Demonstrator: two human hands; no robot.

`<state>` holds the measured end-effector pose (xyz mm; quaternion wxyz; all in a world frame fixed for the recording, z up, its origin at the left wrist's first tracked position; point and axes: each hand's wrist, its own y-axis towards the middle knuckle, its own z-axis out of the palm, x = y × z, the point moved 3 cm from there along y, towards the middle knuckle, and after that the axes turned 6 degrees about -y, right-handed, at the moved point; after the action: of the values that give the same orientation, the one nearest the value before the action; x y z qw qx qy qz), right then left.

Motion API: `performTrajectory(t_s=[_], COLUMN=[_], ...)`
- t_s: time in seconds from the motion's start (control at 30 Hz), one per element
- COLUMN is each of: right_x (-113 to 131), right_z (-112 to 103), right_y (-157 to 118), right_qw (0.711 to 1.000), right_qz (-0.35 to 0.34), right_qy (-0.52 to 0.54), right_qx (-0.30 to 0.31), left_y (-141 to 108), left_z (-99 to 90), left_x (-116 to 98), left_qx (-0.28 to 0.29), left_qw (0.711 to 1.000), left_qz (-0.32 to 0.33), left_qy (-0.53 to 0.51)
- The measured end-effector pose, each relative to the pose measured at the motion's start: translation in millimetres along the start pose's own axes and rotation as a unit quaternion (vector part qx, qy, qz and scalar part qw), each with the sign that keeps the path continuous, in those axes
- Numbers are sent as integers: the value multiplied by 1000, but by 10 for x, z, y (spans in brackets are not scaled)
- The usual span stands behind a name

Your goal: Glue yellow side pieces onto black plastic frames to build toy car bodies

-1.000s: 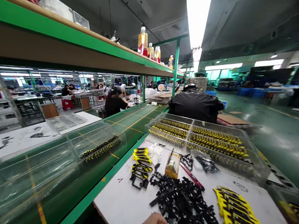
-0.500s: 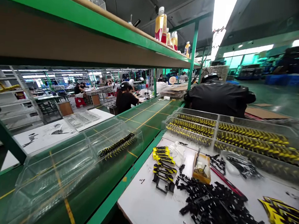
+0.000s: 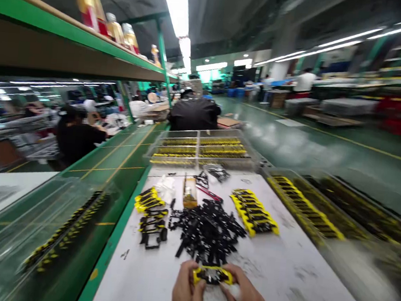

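Note:
A yellow and black plastic part (image 3: 212,275) is held between my two hands near the bottom of the view. My left hand (image 3: 188,291) grips its left end, and my right hand (image 3: 244,295) pinches its right end. Just beyond them lies a heap of small black pieces (image 3: 207,231) on the white table (image 3: 160,287). Yellow and black parts (image 3: 149,200) are lined up to the left of the heap, with black frames at the near end. Another row of yellow and black parts (image 3: 254,211) lies to its right.
Behind the heap are a small box (image 3: 190,192), a red tool (image 3: 209,192) and a plastic bag (image 3: 217,172). Clear trays (image 3: 197,150) of parts stand at the back and right. A green conveyor (image 3: 115,166) runs along the left. People sit farther off.
The view has swung to the right and down. Both hands now show with the yellow and black part; earlier only part of one hand was visible at the bottom edge.

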<state>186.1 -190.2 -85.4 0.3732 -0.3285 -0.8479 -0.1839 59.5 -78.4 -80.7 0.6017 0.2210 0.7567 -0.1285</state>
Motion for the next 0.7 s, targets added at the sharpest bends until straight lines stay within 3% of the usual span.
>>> performTrajectory(t_s=[0.1,0.2,0.37,0.47,0.57,0.7], right_x=[142,163,-131,-359,-520,-641], right_z=[-115,-354,-1037,-1356,-1491,-1465], right_y=[-10,33,230,406,564,718], right_qw=[1000,1000,999,997,996,994], right_qz=[4,20,20,18,23,12], right_qy=[13,22,-10,-25,-34,-35], right_qx=[-10,3,-31,-65,-84,-106], left_y=[-15,-12,92,197,301,411], left_z=[-3,96,607,965,1209,1345], left_x=[-13,-190,-657,-804,-807,-738], left_qx=[9,27,126,191,199,177], left_qw=[1000,1000,991,978,974,977], left_qz=[-7,-1,34,71,102,114], left_qy=[-1,-10,-22,-36,-43,-28])
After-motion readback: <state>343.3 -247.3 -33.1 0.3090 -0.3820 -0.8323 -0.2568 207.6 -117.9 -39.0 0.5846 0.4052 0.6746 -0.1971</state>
